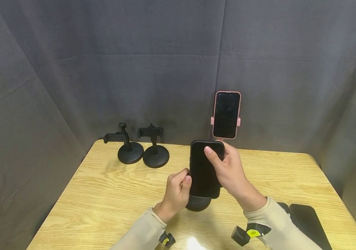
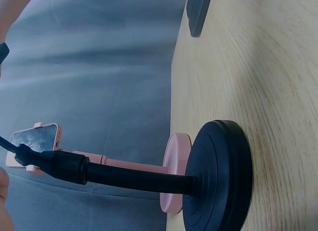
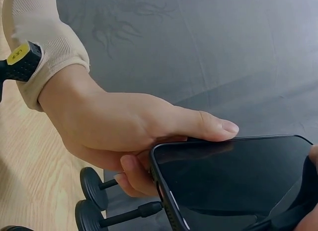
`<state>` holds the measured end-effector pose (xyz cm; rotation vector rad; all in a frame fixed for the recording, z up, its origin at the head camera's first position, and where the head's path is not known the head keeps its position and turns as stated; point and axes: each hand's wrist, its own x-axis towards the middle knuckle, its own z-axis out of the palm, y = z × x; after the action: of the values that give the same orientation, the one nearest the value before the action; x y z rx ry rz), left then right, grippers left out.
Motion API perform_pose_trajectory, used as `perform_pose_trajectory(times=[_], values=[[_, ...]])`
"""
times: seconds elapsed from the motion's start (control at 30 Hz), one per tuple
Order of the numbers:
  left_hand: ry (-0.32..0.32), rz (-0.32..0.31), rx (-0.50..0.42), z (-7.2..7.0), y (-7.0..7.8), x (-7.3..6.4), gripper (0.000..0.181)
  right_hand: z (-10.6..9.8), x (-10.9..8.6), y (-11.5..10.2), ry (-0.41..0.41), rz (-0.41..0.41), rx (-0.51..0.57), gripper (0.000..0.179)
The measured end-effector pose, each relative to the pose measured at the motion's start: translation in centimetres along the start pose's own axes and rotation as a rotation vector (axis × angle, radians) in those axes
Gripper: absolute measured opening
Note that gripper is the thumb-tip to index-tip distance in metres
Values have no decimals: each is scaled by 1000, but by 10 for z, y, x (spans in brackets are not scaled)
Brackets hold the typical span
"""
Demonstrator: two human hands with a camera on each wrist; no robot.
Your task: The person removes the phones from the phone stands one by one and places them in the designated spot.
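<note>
A black smartphone (image 1: 204,175) stands upright in front of me, over the round base (image 1: 198,204) of a black phone stand (image 2: 218,171). My right hand (image 1: 232,170) grips its upper right side, thumb lying across the dark screen and fingers behind. On the lower left, my left hand (image 1: 178,191) holds the phone's side with curled fingers. In the right wrist view, that left hand (image 3: 129,121) has its thumb along the long edge. The stand's slim arm rises from the base in the left wrist view; its holder is hidden there.
Two black phone stands (image 1: 156,156) with bare holders sit at the table's back left. A pink stand at the back holds a pink-cased phone (image 1: 226,114). Dark phones (image 1: 309,222) lie at the right front, partly behind my right sleeve. Grey curtains (image 1: 134,69) surround the wooden table (image 1: 103,201).
</note>
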<state>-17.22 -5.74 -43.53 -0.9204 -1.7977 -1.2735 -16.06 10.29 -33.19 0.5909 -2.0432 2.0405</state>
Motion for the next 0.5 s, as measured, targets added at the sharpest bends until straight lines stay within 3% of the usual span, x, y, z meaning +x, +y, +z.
perform_pose_trajectory(times=[0.5], values=[[-4,5,-36,1,0,-1,52,-3,3,-5,-24,16,-5,17]])
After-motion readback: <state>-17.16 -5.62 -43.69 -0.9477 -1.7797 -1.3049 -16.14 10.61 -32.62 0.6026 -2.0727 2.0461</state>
